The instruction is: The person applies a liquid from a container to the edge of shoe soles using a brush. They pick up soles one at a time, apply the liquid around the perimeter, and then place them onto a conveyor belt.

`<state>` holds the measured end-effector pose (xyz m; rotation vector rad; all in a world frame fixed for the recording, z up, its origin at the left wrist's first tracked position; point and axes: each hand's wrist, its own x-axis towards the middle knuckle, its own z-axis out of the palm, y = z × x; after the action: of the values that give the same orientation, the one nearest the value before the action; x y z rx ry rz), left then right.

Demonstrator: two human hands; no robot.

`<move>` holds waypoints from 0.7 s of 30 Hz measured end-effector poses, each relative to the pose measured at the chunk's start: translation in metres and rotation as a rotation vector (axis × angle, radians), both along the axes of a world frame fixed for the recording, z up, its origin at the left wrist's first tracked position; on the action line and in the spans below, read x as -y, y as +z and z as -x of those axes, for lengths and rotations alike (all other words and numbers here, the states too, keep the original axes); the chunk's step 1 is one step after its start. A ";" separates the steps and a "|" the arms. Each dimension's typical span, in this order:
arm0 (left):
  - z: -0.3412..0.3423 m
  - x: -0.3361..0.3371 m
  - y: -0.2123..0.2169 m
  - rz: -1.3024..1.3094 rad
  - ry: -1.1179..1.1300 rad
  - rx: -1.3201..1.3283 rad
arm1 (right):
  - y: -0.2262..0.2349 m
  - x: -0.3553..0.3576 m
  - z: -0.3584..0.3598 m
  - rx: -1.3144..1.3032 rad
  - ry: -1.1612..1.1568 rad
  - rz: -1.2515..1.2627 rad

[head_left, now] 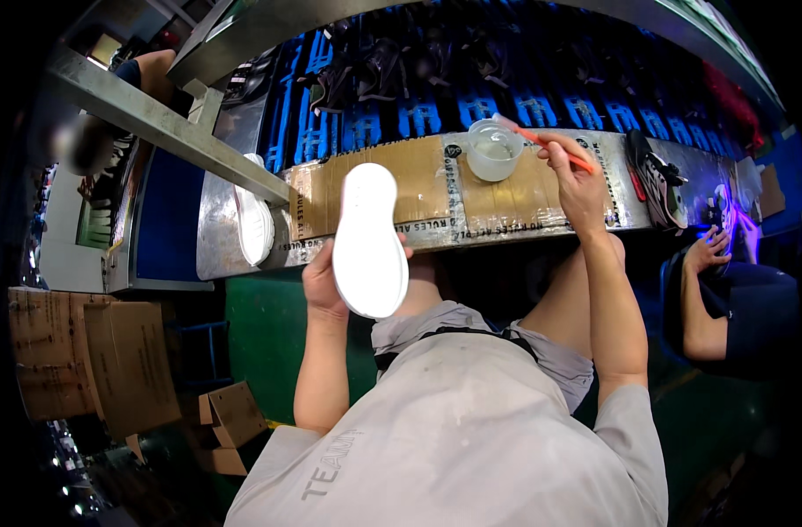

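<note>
Head view: a metal workbench [221, 237] covered with taped cardboard [423, 167] is seen ahead, with blue racks [419, 114] behind it, a second white sole [253, 220] lying at its left end and a dark sneaker [657, 180] at its right, where a co-worker's hand [707, 250] is seen. A white shoe sole [368, 239], smooth and oval, is held upright over the bench edge, gripped from behind by the left hand [320, 285]. An orange-handled brush [549, 145] is pinched in the closed right hand [577, 180], its tip dipped into a clear plastic cup [493, 149] standing on the cardboard.
</note>
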<state>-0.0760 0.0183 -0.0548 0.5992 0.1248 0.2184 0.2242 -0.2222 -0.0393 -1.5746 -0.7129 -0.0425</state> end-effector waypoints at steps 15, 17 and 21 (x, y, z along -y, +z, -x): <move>-0.051 0.030 0.008 0.431 -0.537 0.029 | 0.000 0.002 -0.005 -0.208 0.576 0.148; -0.051 0.027 0.013 0.449 -0.557 -0.013 | -0.007 0.004 -0.011 -0.242 0.519 0.116; -0.076 0.017 0.025 0.264 -0.459 -0.041 | -0.010 0.012 -0.009 -0.188 0.391 0.198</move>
<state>-0.0004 0.0010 -0.0301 0.3559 0.0517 -0.2529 0.2327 -0.2343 -0.0497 -1.5745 -0.8831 0.4713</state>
